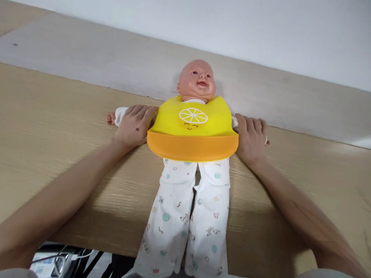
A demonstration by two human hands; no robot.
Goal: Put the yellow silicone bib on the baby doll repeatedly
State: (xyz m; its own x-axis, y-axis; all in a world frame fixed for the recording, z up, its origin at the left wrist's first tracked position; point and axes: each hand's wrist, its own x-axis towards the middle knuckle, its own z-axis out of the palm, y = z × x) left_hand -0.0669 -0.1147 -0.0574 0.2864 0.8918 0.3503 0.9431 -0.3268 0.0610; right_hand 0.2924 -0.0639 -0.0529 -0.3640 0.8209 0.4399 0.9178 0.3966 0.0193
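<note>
A baby doll (197, 80) lies on its back on the wooden table, its head away from me and its arms stretched out sideways. It wears a yellow bib (171, 114) with a white citrus slice print and an orange pocket (192, 146). White patterned trousers (173, 219) cover its legs, which reach toward me over the table's near edge. My left hand (135, 123) is wrapped over the sleeved arm on the left. On the other side, my right hand (251, 137) is closed over the other arm, mostly hiding it; only a bit of that doll hand shows.
The wooden table (52, 122) has a greyish strip (109, 59) along its back, against a pale wall (238, 27). Below the near edge at lower left are a white cable (82, 255) and dark objects I cannot make out fully.
</note>
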